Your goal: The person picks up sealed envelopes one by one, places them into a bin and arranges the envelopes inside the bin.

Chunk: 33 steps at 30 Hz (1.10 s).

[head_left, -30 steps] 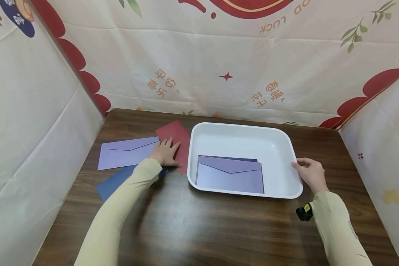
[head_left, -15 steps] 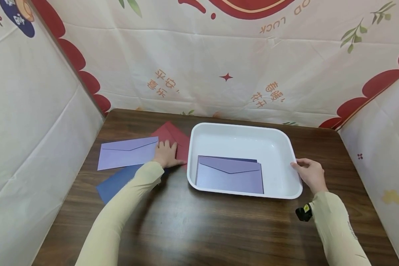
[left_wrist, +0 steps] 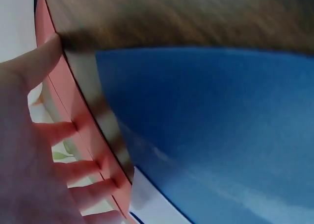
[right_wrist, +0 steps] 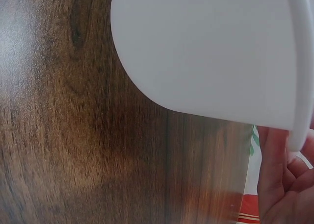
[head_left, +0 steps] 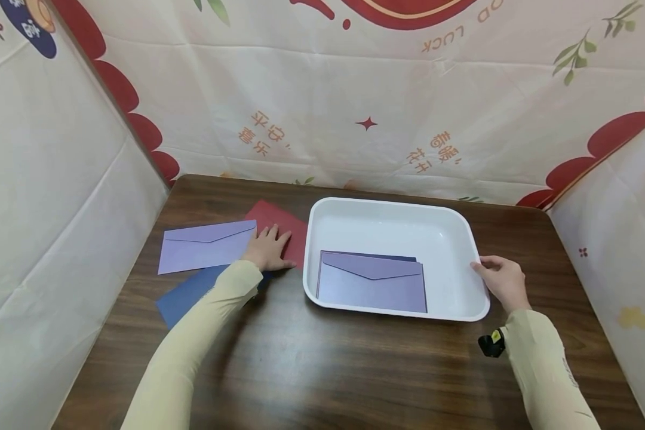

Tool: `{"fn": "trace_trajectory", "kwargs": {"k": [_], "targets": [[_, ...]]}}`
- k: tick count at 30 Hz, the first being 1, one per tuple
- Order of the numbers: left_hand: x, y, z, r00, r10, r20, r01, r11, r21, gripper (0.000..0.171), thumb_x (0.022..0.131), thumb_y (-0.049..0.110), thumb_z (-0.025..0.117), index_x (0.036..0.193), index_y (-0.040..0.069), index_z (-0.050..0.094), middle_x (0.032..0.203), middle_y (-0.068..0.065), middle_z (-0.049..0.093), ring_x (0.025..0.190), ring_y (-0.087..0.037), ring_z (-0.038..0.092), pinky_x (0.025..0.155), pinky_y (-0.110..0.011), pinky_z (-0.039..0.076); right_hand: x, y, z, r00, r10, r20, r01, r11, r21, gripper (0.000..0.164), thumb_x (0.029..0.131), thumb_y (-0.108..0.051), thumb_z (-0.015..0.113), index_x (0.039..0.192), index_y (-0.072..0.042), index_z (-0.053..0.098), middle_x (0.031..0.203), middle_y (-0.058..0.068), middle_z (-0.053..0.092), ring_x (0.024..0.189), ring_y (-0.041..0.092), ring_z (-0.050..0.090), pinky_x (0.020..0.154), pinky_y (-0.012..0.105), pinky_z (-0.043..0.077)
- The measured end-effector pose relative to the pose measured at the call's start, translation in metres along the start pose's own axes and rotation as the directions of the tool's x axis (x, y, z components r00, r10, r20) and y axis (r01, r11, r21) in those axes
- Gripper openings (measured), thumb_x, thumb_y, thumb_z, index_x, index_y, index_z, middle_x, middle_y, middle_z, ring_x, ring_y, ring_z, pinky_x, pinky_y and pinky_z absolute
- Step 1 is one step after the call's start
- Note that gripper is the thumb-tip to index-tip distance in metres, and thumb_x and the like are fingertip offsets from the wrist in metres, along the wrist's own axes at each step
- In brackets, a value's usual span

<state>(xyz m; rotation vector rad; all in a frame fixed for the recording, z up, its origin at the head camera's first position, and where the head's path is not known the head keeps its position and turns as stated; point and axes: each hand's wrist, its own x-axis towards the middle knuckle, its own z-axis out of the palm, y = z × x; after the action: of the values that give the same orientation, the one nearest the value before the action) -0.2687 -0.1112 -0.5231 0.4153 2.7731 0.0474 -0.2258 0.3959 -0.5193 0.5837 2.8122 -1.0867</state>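
My left hand rests with fingers spread on a red envelope, left of a white plastic tray. The left wrist view has its fingertips and thumb along that envelope's red edge. Beneath and beside the left wrist lie a lavender envelope and a blue envelope. At the tray's right rim, my right hand pinches the edge between thumb and fingers. Inside the tray, a lavender envelope lies flap up over others, a dark blue edge peeking out behind.
A dark wooden table carries everything. A printed white cloth hangs behind the far edge, with further cloth walls on the left and right. A small black device sits at the right wrist.
The red envelope has shifted and turned under my left hand, its upper corner now further left. The left hand moved only slightly. My right hand and the tray have stayed put.
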Motion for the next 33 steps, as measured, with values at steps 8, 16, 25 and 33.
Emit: {"fn": "trace_trajectory", "kwargs": {"k": [8,16,25,33], "targets": [[-0.004,0.013,0.001,0.991,-0.117,-0.066,0.120,0.991,0.050,0.090,0.072,0.073,0.050,0.139,0.015,0.034,0.128,-0.020,0.040,0.114,-0.041,0.042,0.098,-0.054,0.026,0.040,0.053,0.017,0.996,-0.077,-0.051,0.073,0.994,-0.078,0.075,0.075,-0.068,0.050,0.122,-0.009,0.055,0.093,0.016,0.060,0.070,0.021,0.057,0.053,0.028,0.048],[-0.005,0.022,0.005,0.973,-0.201,-0.111,0.208,0.976,0.059,0.090,0.070,0.076,0.048,0.133,0.011,0.041,0.124,-0.021,0.044,0.111,-0.041,0.046,0.095,-0.057,0.028,0.034,0.045,0.014,0.996,-0.066,-0.055,0.062,0.995,-0.077,0.074,0.074,-0.067,0.051,0.120,-0.009,0.057,0.089,0.012,0.061,0.069,0.019,0.056,0.050,0.025,0.046],[-0.006,0.029,0.007,0.965,-0.244,-0.096,0.251,0.965,0.071,0.086,0.073,0.075,0.045,0.128,0.008,0.042,0.118,-0.023,0.046,0.104,-0.041,0.048,0.088,-0.052,0.036,0.015,0.021,0.006,1.000,-0.031,0.000,0.031,0.999,-0.023,0.072,0.077,-0.061,0.055,0.122,-0.005,0.054,0.088,0.012,0.061,0.069,0.019,0.057,0.050,0.031,0.048],[-0.006,0.019,0.002,0.977,-0.183,-0.110,0.175,0.981,-0.078,0.074,0.079,0.059,0.056,0.129,0.006,0.042,0.120,-0.020,0.041,0.107,-0.036,0.042,0.078,-0.047,0.046,0.019,0.026,0.004,1.000,-0.023,0.015,0.023,1.000,0.004,0.073,0.075,-0.061,0.058,0.121,-0.005,0.055,0.087,0.012,0.061,0.068,0.019,0.056,0.044,0.025,0.043]]}}
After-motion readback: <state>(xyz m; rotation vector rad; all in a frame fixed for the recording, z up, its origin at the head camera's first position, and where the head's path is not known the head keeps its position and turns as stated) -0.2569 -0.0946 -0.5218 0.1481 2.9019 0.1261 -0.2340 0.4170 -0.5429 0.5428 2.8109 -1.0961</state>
